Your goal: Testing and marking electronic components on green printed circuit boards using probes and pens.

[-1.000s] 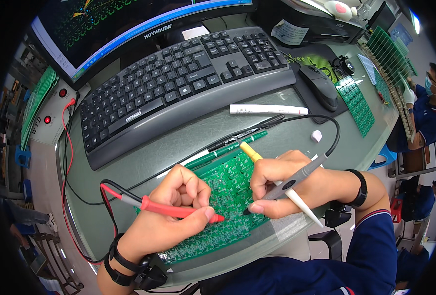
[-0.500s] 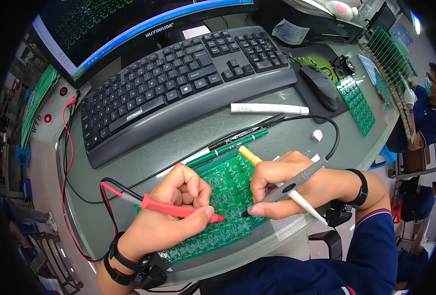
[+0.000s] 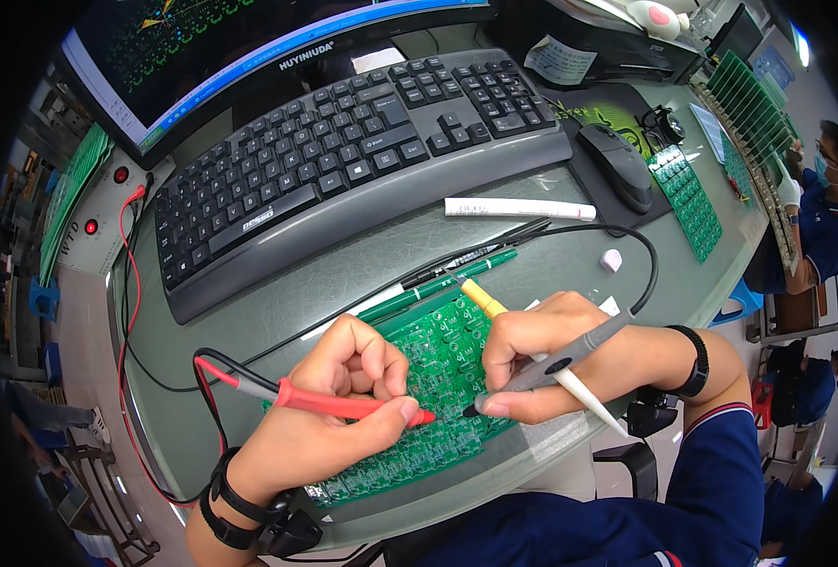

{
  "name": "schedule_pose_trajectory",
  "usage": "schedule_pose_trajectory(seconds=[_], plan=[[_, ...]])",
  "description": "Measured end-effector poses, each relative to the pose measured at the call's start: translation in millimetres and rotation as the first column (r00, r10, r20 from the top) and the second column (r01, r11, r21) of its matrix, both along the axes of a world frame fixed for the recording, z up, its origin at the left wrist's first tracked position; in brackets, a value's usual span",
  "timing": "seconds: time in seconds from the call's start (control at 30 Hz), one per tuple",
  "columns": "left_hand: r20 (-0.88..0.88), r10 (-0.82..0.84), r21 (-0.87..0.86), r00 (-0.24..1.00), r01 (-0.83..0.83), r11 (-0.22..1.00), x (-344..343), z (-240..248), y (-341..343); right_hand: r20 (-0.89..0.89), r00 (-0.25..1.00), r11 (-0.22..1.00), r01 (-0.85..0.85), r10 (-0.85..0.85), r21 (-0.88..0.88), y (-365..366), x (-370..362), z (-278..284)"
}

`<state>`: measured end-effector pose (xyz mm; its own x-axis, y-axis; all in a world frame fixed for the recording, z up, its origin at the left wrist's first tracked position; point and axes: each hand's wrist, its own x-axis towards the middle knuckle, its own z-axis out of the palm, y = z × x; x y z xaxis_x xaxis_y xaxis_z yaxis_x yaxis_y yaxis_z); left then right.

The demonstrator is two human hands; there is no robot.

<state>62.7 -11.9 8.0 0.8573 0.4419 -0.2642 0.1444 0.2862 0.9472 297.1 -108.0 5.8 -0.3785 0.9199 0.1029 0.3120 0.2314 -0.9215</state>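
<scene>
Left hand [image 3: 315, 440] is pinching red plastic probe [image 3: 338, 404]; right hand [image 3: 553, 333], grey probe [image 3: 584, 342] and yellow-white rod [image 3: 589, 402]. Beige slotted rack [image 3: 775, 220] is holding green boards [image 3: 742, 104].

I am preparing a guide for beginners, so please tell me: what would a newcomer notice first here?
The red probe in the left hand catches the eye first, over the green circuit board at lower centre. The right hand points a grey probe at the same board. Beyond both hands, a big dark keyboard lies below the monitor at upper left.
</scene>
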Motion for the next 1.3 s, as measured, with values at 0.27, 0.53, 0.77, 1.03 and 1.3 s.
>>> schedule_pose_trajectory(seconds=[0.27,0.53,0.77,1.03,1.3], plan=[[0.010,0.013,-0.022,1.000,-0.013,1.000,0.4,0.9,-1.8,0.021,1.000,1.000,-0.005,0.005,0.011,0.1,1.3,0.7],[0.016,0.014,-0.038,1.000,-0.013,0.999,0.9,0.1,-3.5,-0.045,0.999,1.000,0.026,-0.026,-0.015,-1.4,1.8,-2.8],[0.012,0.033,-0.017,0.999,-0.033,0.999,0.2,-1.1,-2.6,-0.023,1.000,1.000,0.017,-0.017,-0.006,-0.9,2.5,-2.0],[0.023,0.001,-0.028,1.000,0.000,1.000,-0.4,-0.3,-2.2,0.000,1.000,1.000,-0.001,0.001,0.007,-0.1,0.8,-2.0],[0.009,-0.010,0.000,1.000,0.010,1.000,0.0,0.3,-2.0,-0.018,1.000,1.000,-0.011,0.011,0.022,0.0,0.2,-3.0]])
